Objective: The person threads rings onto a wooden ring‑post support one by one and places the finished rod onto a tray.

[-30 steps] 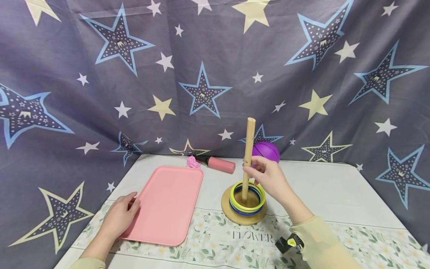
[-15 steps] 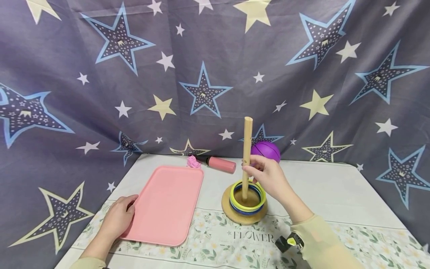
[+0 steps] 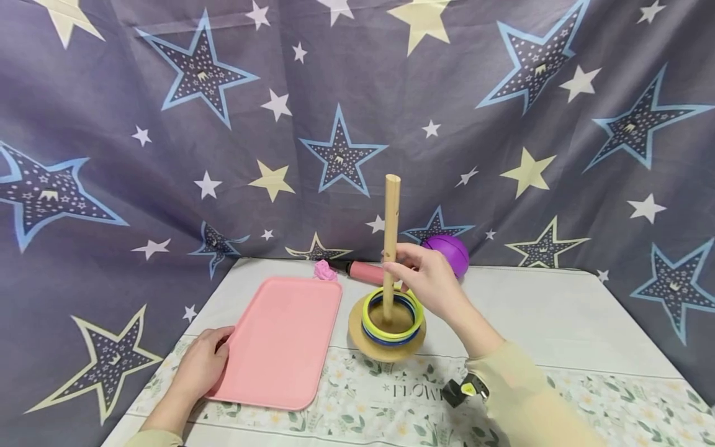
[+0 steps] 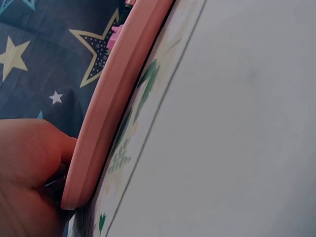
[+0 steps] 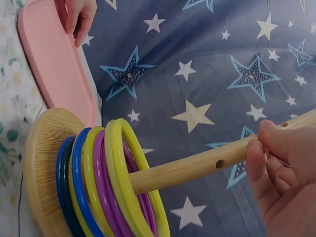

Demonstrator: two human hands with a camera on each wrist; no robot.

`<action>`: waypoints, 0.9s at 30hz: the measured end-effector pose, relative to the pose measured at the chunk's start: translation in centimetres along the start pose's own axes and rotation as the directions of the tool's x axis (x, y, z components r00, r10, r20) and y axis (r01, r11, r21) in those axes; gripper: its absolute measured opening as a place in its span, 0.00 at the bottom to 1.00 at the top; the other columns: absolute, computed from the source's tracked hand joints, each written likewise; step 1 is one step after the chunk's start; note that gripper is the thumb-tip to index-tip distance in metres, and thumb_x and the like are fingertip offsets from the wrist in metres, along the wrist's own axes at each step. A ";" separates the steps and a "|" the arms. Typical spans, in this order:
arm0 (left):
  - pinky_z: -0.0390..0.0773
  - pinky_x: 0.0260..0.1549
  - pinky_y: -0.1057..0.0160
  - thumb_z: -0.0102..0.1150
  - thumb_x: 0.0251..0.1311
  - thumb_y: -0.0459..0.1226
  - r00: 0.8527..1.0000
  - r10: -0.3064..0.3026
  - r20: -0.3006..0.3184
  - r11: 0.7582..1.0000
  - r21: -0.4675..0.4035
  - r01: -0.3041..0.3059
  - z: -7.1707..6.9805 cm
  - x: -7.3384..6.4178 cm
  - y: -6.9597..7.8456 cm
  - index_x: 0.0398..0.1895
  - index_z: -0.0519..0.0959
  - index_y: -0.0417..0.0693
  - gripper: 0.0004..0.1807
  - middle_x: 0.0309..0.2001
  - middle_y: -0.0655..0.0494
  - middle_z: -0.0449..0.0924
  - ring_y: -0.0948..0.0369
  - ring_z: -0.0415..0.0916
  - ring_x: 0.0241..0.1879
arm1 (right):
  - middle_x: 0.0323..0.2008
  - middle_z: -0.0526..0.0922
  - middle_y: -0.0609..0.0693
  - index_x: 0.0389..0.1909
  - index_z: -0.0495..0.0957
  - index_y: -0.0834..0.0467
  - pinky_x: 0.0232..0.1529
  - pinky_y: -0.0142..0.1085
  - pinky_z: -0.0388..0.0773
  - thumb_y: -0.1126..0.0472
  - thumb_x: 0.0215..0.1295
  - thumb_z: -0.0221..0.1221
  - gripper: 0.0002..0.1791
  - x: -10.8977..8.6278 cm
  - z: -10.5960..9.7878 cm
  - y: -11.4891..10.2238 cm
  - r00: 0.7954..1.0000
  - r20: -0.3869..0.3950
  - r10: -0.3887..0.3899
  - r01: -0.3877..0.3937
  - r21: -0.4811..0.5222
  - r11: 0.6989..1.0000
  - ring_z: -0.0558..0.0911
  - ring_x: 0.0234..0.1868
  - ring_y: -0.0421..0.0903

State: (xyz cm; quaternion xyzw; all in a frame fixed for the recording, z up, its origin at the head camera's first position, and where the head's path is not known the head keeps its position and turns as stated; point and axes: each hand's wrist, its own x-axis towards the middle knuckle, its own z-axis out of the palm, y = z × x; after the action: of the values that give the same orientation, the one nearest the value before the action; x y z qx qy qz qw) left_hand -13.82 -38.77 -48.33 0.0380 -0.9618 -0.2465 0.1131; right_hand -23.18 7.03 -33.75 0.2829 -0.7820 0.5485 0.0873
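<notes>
With thumb and fingertips, my right hand (image 3: 424, 276) grips the upright wooden post (image 5: 192, 170) of a ring stand. Its round wooden base (image 3: 363, 335) is close over the table, right of the pink tray. Yellow, purple, blue and dark rings (image 5: 111, 182) are stacked around the post, down on the base. Two drilled holes show in the post in the right wrist view. My left hand (image 3: 201, 366) holds the left rim of the pink tray (image 3: 285, 347), which lies flat; the undersides of those fingers are partly hidden.
Behind the stand are a purple ball (image 3: 451, 251) and a pink hand pump (image 3: 365, 272). A crumpled pink item (image 3: 325, 270) sits at the tray's far edge. The white, flower-printed tablecloth (image 3: 530, 310) ends at a star-patterned curtain (image 3: 346, 74).
The ring stand has moved left and slightly away with my right hand, closer to the tray and across the pump's end. My left thumb has drawn back to the tray's rim.
</notes>
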 end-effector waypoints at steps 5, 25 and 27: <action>0.73 0.66 0.28 0.55 0.79 0.27 1.000 -0.003 -0.006 1.000 -0.004 0.003 0.1 0.0 0.2 0.70 0.78 0.28 0.21 0.61 0.29 0.80 0.30 0.76 0.65 | 0.36 0.92 0.53 0.54 0.89 0.59 0.32 0.47 0.90 0.62 0.78 0.69 0.09 0.6 0.8 -0.9 1.000 0.011 -0.009 0.008 0.028 1.000 0.86 0.33 0.61; 0.71 0.68 0.27 0.54 0.79 0.28 1.000 -0.026 0.016 1.000 -0.011 0.026 0.0 0.0 0.1 0.72 0.77 0.29 0.22 0.64 0.29 0.79 0.30 0.74 0.66 | 0.33 0.92 0.51 0.53 0.88 0.58 0.33 0.49 0.88 0.60 0.78 0.69 0.09 2.3 3.6 -2.1 0.999 0.048 0.005 -0.007 0.048 0.999 0.86 0.34 0.64; 0.71 0.68 0.28 0.54 0.79 0.28 0.999 -0.027 0.018 1.000 -0.013 0.027 -0.1 0.0 0.1 0.72 0.77 0.29 0.22 0.64 0.29 0.79 0.30 0.74 0.67 | 0.33 0.92 0.52 0.53 0.88 0.59 0.36 0.53 0.90 0.61 0.78 0.69 0.09 2.5 3.9 -2.2 0.999 0.048 0.007 -0.010 0.063 0.998 0.86 0.34 0.64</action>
State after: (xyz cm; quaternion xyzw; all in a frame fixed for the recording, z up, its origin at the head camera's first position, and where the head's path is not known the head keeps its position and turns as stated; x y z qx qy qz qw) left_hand -13.83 -38.71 -48.21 0.0480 -0.9605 -0.2547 0.1016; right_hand -23.42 2.08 -32.37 0.2953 -0.7672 0.5665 0.0570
